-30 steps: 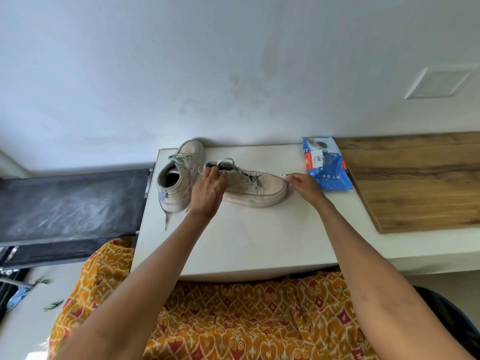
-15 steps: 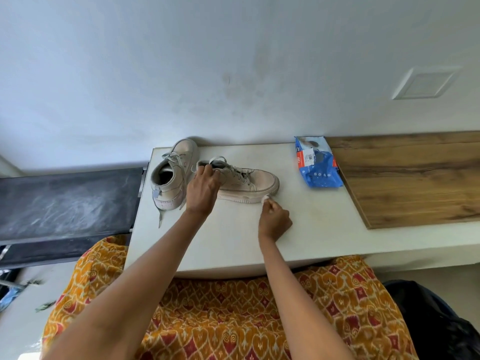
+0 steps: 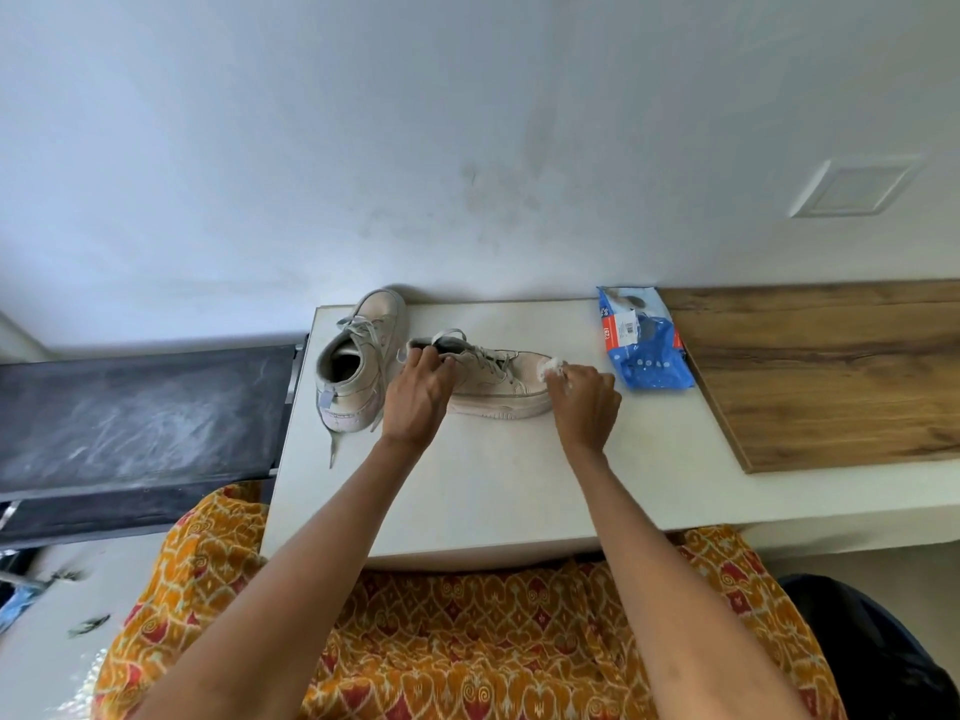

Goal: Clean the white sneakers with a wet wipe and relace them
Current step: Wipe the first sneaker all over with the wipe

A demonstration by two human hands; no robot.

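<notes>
The only print in view stands on the blue wipes pack (image 3: 644, 340), which lies near the far edge of the table (image 3: 498, 485), towards its right end. A white sticker with a barcode sits on its upper part, and beside it a red strip carries small white characters that may be digits, but they are too small and blurred to read. Neither sneaker shows any legible brand or lettering.
</notes>
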